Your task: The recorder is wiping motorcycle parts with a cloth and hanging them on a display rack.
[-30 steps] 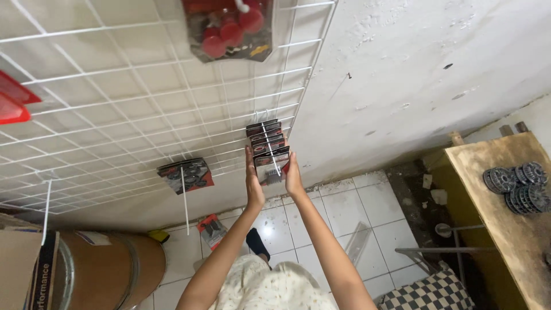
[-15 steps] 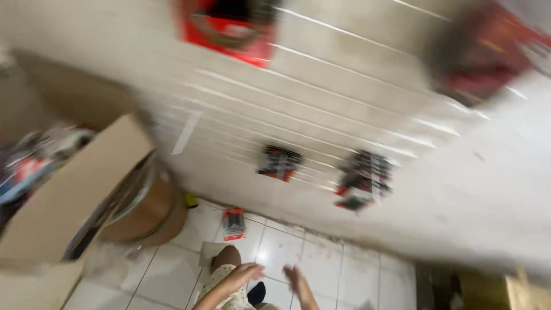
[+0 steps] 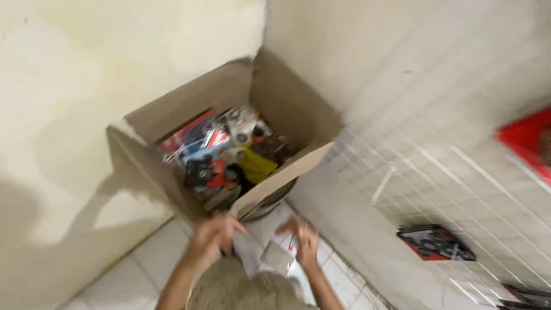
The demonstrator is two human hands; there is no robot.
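Your left hand (image 3: 213, 236): low centre of the frame, fingers curled onto the upper edge of a pale packet (image 3: 252, 252); motion blur hides how tight the grip is.
Your right hand (image 3: 304, 240): just right of the left one, fingers closed on a small clear-fronted pack (image 3: 278, 256) held between the two hands.
Packets: both sit below the box, over the white floor tiles (image 3: 120, 284); the pale one touches the clear pack on its left side.
Cardboard box (image 3: 287, 109): centre of the frame, flaps open, in the corner where two cream walls meet; its near flap hangs just above your hands.
Box contents (image 3: 221, 152): a jumble of red, black, yellow and clear packaged goods, too blurred to sort.
Wire grid panel (image 3: 436, 172): right of the frame, white, against the wall.
Hanging packs: one black-and-red pack (image 3: 433, 242) low right on the grid; a red one (image 3: 528, 140) at the right edge.
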